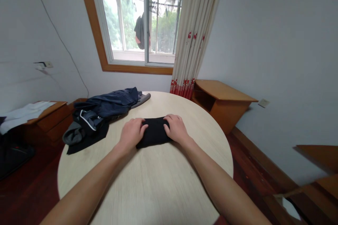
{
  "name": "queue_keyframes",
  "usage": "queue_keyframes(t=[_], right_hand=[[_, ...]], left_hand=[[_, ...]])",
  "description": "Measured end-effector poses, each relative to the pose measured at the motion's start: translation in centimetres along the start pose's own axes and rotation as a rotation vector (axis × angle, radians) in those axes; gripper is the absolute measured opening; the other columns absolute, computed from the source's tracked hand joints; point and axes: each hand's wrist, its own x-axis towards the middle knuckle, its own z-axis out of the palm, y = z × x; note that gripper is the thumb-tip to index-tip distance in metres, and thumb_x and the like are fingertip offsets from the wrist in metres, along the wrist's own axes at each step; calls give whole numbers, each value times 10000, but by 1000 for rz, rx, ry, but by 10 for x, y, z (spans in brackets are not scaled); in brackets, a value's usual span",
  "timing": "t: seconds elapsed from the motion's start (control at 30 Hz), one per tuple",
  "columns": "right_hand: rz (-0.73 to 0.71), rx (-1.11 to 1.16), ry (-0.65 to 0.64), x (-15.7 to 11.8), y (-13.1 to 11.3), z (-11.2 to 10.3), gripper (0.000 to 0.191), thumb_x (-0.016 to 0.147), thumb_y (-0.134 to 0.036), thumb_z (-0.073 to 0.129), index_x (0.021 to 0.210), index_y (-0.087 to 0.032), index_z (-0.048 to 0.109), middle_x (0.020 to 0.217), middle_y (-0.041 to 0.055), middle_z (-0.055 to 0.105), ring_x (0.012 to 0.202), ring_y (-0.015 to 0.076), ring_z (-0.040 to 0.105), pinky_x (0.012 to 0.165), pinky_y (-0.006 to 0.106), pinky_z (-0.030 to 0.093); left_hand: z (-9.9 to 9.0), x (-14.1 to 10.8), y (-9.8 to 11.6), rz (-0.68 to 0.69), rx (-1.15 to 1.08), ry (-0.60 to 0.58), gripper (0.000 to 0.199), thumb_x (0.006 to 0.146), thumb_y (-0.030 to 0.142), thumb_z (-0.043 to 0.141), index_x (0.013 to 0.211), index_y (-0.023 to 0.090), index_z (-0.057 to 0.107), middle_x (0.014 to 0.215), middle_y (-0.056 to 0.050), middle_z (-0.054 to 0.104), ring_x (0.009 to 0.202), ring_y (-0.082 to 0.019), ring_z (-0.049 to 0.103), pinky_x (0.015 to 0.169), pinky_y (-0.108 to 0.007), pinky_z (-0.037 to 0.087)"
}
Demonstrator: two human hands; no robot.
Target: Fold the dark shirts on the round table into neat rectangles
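Observation:
A black piece of cloth [155,132], folded into a compact rectangle, lies flat on the round pale wooden table [158,179]. My left hand [132,132] is closed around its left end, thumb on top and fingers over the far edge. At the opposite end my right hand [176,127] grips the cloth in the same way. The undersides of both hands are hidden, and what kind of garment the cloth is cannot be told.
Dark blue and grey clothes [111,103] are heaped at the table's far left. Beyond the right rim stands a wooden cabinet [224,95], beside a patterned curtain [192,35]. A wooden drawer unit [56,121] with white cloth on it is at the left.

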Motion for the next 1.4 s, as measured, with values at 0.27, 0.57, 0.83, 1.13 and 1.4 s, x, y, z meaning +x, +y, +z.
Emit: queue_keyframes(t=[0.27,0.57,0.83,1.13,1.4], right_hand=[[-39,82,-277,10,3,43,573,1029,-474,392,1530,-198,432,1622,94,352,1521,250,255,1237,498,118],[297,110,-337,19,55,42,685,1032,-577,329,1588,-178,305,1656,121,247,1530,281,230,1213,562,166],[328,58,-89,12,52,30,512,1057,-390,318,1488,-163,476,1561,137,448,1454,256,386,1214,528,168],[293,105,-251,3,41,34,532,1058,-447,342,1518,-199,442,1630,115,330,1507,270,290,1212,552,174],[411,47,-183,4,54,26,538,1047,-432,361,1486,-146,482,1508,191,497,1395,312,456,1140,487,333]], left_hand=[[60,3,1,112,135,-224,620,992,545,380,1494,200,495,1612,-114,370,1524,-334,248,1221,-555,170],[43,7,-16,-86,160,-276,724,976,623,341,1571,211,372,1679,-116,170,1540,-386,155,1188,-623,188],[36,2,-22,-149,230,-173,776,963,653,345,1561,160,391,1655,-194,213,1523,-432,182,1180,-653,150],[22,-1,-36,152,155,-499,1057,762,657,682,1617,235,227,1680,-158,34,1553,-397,10,1177,-675,44],[0,10,-62,42,103,-287,681,789,432,685,1431,233,575,1417,-171,592,1291,-381,546,1056,-489,405]])
